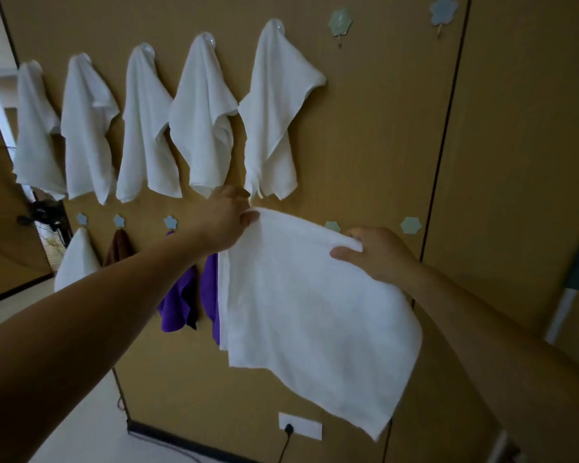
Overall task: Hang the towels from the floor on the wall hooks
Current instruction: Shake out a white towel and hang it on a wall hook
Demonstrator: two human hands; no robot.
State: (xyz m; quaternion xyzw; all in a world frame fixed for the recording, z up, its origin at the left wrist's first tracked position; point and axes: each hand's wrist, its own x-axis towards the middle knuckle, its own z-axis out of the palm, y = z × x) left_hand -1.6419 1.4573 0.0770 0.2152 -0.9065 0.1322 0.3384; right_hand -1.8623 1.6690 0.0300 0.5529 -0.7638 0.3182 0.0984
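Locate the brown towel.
Head view, lower left: the brown towel hangs on the lower row's second hook, between a white towel and a purple towel.

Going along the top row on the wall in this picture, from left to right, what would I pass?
first white towel → second white towel → third white towel → fourth white towel → fifth white towel → pale green flower hook, bare → blue flower hook, bare.

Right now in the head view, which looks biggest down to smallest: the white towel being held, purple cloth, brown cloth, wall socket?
Largest first:
white towel, though nearest;
purple cloth;
brown cloth and wall socket look alike.
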